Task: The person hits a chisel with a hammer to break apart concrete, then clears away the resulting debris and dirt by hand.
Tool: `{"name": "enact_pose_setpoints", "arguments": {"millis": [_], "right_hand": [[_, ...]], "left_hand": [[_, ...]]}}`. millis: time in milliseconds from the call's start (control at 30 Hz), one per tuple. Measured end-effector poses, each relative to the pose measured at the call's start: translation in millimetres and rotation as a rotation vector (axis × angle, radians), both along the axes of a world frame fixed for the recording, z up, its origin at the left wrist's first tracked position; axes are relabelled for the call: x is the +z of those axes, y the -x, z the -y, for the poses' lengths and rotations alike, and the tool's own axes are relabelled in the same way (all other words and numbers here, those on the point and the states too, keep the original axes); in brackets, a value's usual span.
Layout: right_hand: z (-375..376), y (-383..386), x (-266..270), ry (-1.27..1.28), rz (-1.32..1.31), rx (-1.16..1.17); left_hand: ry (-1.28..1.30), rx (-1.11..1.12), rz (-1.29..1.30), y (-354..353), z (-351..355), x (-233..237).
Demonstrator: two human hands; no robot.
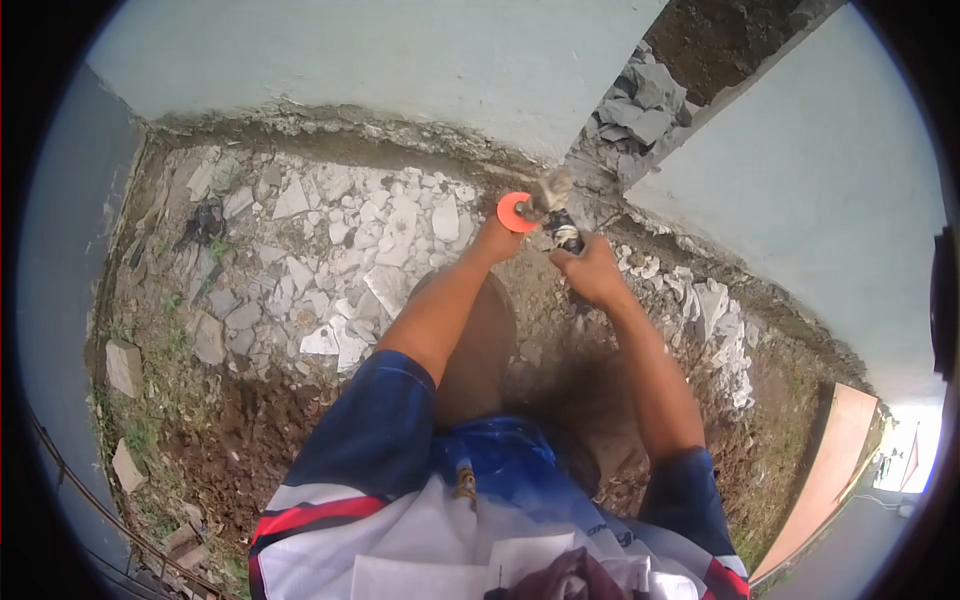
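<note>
My left hand (497,238) is closed around a chisel with a round orange guard (516,212); the guard hides most of the fingers. My right hand (592,270) is wrapped round the dark, taped handle of a hammer (566,232). The hammer's head (551,190) is blurred and lies beside the chisel's top, just right of the orange guard. Both tools are close to the corner at the foot of the pale wall (380,60). The chisel's tip is hidden.
White and grey rubble (390,225) covers the ground at left. More broken pieces (645,100) lie in the wall opening. A second wall (800,190) stands at right, with a leaning board (820,480) near its far end. A loose block (124,367) sits at far left.
</note>
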State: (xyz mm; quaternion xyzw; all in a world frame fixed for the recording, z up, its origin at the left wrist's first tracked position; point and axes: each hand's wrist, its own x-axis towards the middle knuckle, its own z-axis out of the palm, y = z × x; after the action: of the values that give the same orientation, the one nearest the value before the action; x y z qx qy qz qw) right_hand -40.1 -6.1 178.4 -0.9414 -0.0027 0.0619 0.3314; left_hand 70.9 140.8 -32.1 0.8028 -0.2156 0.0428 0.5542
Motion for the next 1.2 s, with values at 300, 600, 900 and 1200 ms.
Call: {"name": "enact_pose_setpoints", "arguments": {"millis": [300, 600, 900, 1200], "right_hand": [[-40.7, 1.7, 191.7, -0.536, 0.861, 0.182], [-2.1, 12.4, 37.7, -0.221, -0.148, -0.181], [-47.9, -12.9, 216.4, -0.553, 1.047, 0.286], [-9.1, 11.1, 43.7, -0.155, -0.084, -0.080]], "left_hand": [[-0.144, 0.035, -0.133, 31.7, -4.0, 2.3], [-0.058, 0.093, -0.029, 24.9, 1.4, -29.5], [-0.171, 0.042, -0.182, 26.9, -2.1, -8.3], [-0.159, -0.049, -0.239, 21.4, -2.0, -20.8]]}}
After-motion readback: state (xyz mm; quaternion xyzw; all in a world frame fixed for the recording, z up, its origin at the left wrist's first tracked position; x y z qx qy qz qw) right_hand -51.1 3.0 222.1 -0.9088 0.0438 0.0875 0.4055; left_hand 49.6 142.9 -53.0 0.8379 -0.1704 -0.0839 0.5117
